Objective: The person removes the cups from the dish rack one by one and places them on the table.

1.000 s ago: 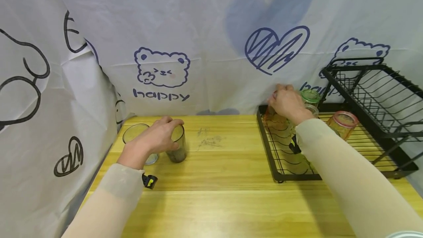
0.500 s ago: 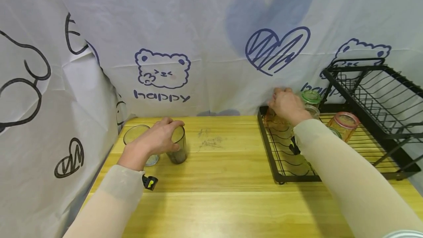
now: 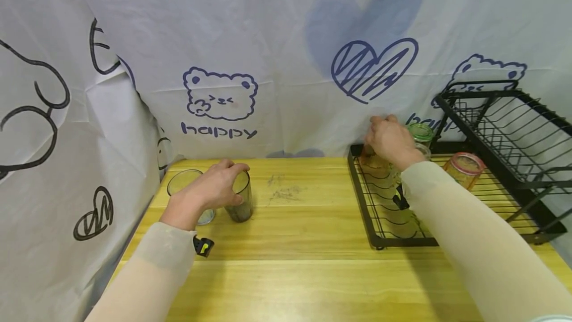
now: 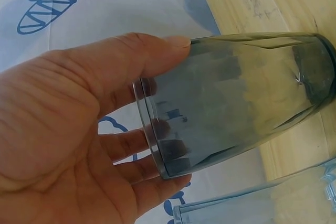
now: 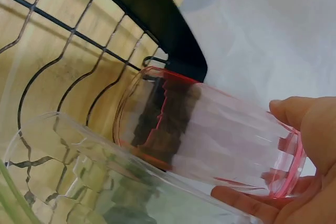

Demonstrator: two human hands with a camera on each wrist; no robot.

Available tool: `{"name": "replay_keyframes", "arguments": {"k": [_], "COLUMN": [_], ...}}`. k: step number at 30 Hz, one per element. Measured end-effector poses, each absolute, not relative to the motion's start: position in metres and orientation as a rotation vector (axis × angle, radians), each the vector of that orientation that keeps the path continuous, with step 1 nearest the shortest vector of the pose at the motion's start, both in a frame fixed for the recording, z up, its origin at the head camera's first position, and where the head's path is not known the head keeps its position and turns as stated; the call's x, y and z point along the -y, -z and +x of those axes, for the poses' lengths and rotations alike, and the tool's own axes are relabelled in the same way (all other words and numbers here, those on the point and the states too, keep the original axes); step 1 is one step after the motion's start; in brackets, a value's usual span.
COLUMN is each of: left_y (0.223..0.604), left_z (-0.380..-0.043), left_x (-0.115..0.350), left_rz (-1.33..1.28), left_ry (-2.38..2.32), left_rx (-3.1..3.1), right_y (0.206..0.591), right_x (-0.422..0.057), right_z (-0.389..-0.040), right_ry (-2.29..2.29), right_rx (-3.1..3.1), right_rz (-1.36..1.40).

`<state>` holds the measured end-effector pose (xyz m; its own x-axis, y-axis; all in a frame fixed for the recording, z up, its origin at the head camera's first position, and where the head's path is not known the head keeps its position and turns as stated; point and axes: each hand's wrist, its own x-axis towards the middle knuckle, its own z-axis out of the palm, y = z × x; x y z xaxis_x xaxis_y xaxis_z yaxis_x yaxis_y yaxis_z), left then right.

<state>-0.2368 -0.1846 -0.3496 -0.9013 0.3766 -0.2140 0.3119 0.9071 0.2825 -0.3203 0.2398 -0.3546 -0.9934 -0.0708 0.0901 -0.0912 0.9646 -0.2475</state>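
My left hand (image 3: 213, 189) grips a smoky grey drinking glass (image 4: 226, 98) near its top, thumb on one side and fingers on the other. The grey glass stands upright on the wooden table, its lower part (image 3: 241, 208) showing below the hand. Just left of it is a clear glass (image 3: 180, 179), partly behind the hand. At the far right, my right hand (image 3: 390, 138) holds a pink glass (image 5: 231, 140) by its end, thumb and fingers around it. That glass stands in the back left corner of the black wire rack (image 3: 364, 202), with a clear glass (image 5: 105, 182) close beside it.
Also in the rack are a green-rimmed glass (image 3: 421, 133) and a pink-rimmed glass (image 3: 464, 169). A raised wire shelf (image 3: 514, 133) stands over the rack's right side. White printed cloth (image 3: 286, 63) hangs behind and left of the table (image 3: 295, 242).
Both hands stay on their glasses with hardly any movement. The view has shifted very slightly.
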Motion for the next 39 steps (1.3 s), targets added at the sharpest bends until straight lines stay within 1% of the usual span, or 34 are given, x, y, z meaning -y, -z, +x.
{"name": "replay_keyframes", "arguments": {"k": [11,30,39], "left_y": [0.346,0.345,0.345], "left_z": [-0.237,-0.235,-0.229], "left_x": [0.183,0.182,0.172], "left_rz": [0.497,0.486,0.590], "left_ry": [-0.312,-0.320,-0.442], "left_rx": [-2.802,-2.807,-2.924], "right_y": [0.335,0.320,0.321], "right_x": [-0.238,-0.224,-0.211], "right_z": [-0.306,-0.273,-0.254], "right_ry": [-0.409,-0.437,-0.461], "right_rx": [2.933,2.799,2.711], "right_rz": [0.124,0.188,0.268]}}
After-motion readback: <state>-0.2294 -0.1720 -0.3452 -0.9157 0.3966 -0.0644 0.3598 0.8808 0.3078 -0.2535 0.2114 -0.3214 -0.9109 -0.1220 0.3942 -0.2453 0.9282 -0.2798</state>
